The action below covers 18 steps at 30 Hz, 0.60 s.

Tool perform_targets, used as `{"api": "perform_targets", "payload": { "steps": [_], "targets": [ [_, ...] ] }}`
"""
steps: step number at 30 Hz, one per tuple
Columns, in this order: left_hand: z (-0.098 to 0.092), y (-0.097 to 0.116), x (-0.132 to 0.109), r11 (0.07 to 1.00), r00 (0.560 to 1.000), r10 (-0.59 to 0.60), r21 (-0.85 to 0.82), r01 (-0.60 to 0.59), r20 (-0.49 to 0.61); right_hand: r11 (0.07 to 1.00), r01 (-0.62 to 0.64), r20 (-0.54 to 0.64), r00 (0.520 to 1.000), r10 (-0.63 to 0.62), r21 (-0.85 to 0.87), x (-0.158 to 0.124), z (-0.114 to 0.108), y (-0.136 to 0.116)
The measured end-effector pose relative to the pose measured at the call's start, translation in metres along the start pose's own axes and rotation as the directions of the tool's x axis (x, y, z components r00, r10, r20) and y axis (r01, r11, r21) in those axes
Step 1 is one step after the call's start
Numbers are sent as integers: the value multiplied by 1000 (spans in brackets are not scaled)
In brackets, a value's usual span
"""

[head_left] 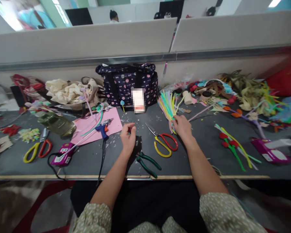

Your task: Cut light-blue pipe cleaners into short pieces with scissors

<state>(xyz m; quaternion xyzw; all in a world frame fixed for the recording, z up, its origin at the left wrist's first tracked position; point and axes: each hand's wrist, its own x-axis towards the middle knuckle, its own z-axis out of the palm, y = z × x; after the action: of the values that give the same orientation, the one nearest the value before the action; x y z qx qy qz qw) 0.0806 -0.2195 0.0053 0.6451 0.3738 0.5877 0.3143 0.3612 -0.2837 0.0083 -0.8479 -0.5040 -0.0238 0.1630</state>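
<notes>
At the lower end of a fanned bundle of yellow, green and white pipe cleaners, my right hand has its fingers closed on some of the stems; the fingertips are partly hidden. My left hand hovers over the mat, loosely curled, thumb apart from the fingers, with nothing visible in it. Between the hands lie scissors with one red and one yellow handle, blades partly spread. Green-handled pliers rest just below my left hand, close to the table edge.
A blue glue gun lies on pink paper, left of my hands. Beyond stand a patterned bag and a blue pipe-cleaner flower. A bottle and more scissors are left; red-tipped stems lie right.
</notes>
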Motion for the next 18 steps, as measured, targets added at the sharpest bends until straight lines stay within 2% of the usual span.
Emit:
{"api": "perform_targets", "payload": {
  "steps": [6,11,15,18],
  "targets": [
    [0,-1,3,1000,1000,-7,26,7,4,998,-56,-36,998,56,5,1,6,5],
    [4,5,6,999,999,-47,9,46,28,994,-108,-82,991,110,26,-3,2,6],
    [11,23,7,999,989,-48,14,47,138,982,-146,-59,986,154,122,-6,-4,5],
    [22,34,7,996,955,-88,17,87,284,968,-162,-36,984,172,194,-5,-6,7]
  ]
}}
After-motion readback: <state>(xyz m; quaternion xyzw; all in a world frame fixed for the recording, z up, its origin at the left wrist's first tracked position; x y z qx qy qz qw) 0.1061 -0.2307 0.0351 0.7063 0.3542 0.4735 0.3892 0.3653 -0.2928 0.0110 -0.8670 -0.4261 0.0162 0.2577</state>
